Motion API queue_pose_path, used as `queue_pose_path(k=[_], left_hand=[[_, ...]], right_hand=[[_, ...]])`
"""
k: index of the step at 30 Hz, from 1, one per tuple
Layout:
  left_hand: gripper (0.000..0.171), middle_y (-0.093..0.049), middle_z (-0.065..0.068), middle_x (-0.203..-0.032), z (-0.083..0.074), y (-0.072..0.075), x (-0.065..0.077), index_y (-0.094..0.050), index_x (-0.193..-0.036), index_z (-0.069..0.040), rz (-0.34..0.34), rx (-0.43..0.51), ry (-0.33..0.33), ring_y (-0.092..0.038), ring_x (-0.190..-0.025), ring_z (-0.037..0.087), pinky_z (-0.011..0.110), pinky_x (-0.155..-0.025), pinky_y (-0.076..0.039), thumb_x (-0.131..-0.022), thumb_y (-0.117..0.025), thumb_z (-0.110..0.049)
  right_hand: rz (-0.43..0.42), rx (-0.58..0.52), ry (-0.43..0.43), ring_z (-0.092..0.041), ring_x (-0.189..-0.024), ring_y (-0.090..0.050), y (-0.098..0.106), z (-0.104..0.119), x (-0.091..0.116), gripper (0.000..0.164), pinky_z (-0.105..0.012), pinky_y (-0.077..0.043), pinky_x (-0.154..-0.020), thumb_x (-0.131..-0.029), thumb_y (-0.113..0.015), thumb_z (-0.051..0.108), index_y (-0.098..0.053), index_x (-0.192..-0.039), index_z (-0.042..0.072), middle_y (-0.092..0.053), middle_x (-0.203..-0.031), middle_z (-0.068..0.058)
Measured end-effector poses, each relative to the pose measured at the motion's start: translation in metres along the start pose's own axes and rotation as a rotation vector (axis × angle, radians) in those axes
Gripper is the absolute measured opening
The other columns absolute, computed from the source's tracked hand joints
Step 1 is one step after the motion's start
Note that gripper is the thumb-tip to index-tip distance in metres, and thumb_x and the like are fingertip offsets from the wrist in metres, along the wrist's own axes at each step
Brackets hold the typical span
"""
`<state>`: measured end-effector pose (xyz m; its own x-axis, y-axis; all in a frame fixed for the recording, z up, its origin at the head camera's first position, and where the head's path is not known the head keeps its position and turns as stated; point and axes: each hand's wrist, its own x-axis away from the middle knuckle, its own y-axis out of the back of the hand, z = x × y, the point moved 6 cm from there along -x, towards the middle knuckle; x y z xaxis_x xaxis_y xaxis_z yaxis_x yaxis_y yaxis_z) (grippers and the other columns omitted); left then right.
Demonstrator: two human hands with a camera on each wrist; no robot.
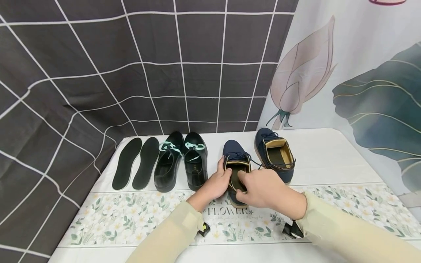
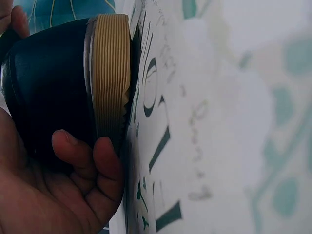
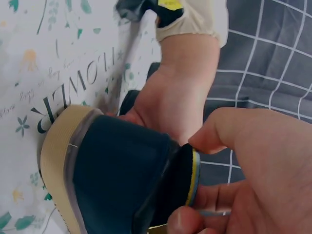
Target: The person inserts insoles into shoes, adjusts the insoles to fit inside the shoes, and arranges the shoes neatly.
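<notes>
A navy lace-up shoe sits on the table with its toe pointing away. My left hand grips its left side; in the left wrist view, fingers curl against the dark upper just above the ribbed tan sole. My right hand is at the shoe's opening. Seen from the right wrist, thumb and fingers pinch the heel end of a dark insole with a yellow and grey edge. That end stands up out of the shoe's heel; its front part is hidden inside.
The matching navy shoe stands to the right, its lace trailing toward the held one. Left of my hands are two black shoes with mint laces and two loose black insoles. A dark grid-patterned cloth hangs behind the table.
</notes>
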<state>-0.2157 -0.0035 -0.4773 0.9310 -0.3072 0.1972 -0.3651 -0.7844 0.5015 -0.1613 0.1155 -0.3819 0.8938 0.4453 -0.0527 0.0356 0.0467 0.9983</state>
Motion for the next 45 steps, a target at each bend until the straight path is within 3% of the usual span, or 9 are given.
queue_pose_path(k=[8, 17, 23, 30, 36, 41, 45], left_hand=[[0.065, -0.05, 0.025, -0.146, 0.002, 0.0, 0.0, -0.002, -0.162, -0.027, -0.005, -0.006, 0.018, -0.051, -0.134, 0.036, 0.052, -0.11, -0.039, -0.106, -0.026, -0.048], [0.065, -0.054, 0.027, -0.142, 0.002, 0.0, -0.001, -0.003, -0.162, -0.025, -0.013, -0.005, 0.009, -0.055, -0.129, 0.034, 0.051, -0.107, -0.041, -0.106, -0.027, -0.046], [0.065, -0.066, 0.029, -0.119, 0.003, -0.001, -0.001, -0.001, -0.162, -0.026, 0.003, -0.006, 0.025, -0.067, -0.101, 0.036, 0.048, -0.097, -0.046, -0.106, -0.027, -0.047], [0.066, -0.053, 0.026, -0.143, 0.002, -0.001, -0.002, 0.0, -0.162, -0.025, -0.006, -0.024, 0.009, -0.055, -0.129, 0.035, 0.051, -0.106, -0.042, -0.106, -0.026, -0.048], [0.065, -0.051, 0.027, -0.144, 0.001, -0.001, -0.001, 0.0, -0.162, -0.025, 0.003, -0.022, 0.001, -0.053, -0.131, 0.037, 0.052, -0.108, -0.041, -0.107, -0.025, -0.048], [0.065, -0.052, 0.028, -0.142, 0.001, -0.001, 0.0, -0.001, -0.162, -0.024, -0.004, -0.019, -0.004, -0.054, -0.13, 0.036, 0.051, -0.108, -0.041, -0.106, -0.026, -0.047], [0.065, -0.053, 0.028, -0.142, 0.002, 0.0, 0.0, -0.001, -0.162, -0.025, -0.01, -0.014, -0.002, -0.054, -0.13, 0.036, 0.051, -0.107, -0.041, -0.106, -0.026, -0.047]], right_hand=[[-0.027, -0.109, 0.131, -0.006, -0.049, -0.039, -0.004, 0.002, 0.003, 0.029, -0.025, -0.032, -0.046, -0.096, -0.065, 0.033, -0.046, -0.076, 0.022, -0.039, -0.056, 0.01], [-0.116, -0.136, 0.129, -0.005, -0.051, -0.041, -0.009, -0.001, 0.001, 0.029, -0.024, -0.034, -0.048, -0.095, -0.067, 0.038, -0.05, -0.079, 0.02, -0.04, -0.058, 0.011], [-0.166, -0.134, 0.177, -0.007, -0.06, -0.049, -0.011, 0.001, -0.002, 0.018, -0.025, -0.042, -0.055, -0.091, -0.074, 0.032, -0.067, -0.078, 0.021, -0.05, -0.069, 0.01], [-0.187, -0.133, 0.268, -0.008, -0.062, -0.04, -0.007, 0.007, -0.001, 0.013, -0.024, -0.038, -0.059, -0.091, -0.072, 0.021, -0.075, -0.079, 0.018, -0.045, -0.071, 0.008], [-0.161, -0.082, 0.314, -0.012, -0.07, -0.036, -0.006, 0.011, 0.005, 0.013, -0.027, -0.034, -0.066, -0.09, -0.071, 0.028, -0.078, -0.086, 0.018, -0.048, -0.079, 0.008], [-0.11, -0.028, 0.347, -0.014, -0.078, -0.043, -0.011, 0.013, 0.007, 0.016, -0.03, -0.033, -0.068, -0.091, -0.071, 0.032, -0.078, -0.094, 0.019, -0.059, -0.087, 0.007], [-0.052, -0.056, 0.323, -0.014, -0.083, -0.051, -0.018, 0.012, 0.006, 0.014, -0.032, -0.033, -0.071, -0.094, -0.068, 0.031, -0.076, -0.098, 0.02, -0.068, -0.087, 0.008]])
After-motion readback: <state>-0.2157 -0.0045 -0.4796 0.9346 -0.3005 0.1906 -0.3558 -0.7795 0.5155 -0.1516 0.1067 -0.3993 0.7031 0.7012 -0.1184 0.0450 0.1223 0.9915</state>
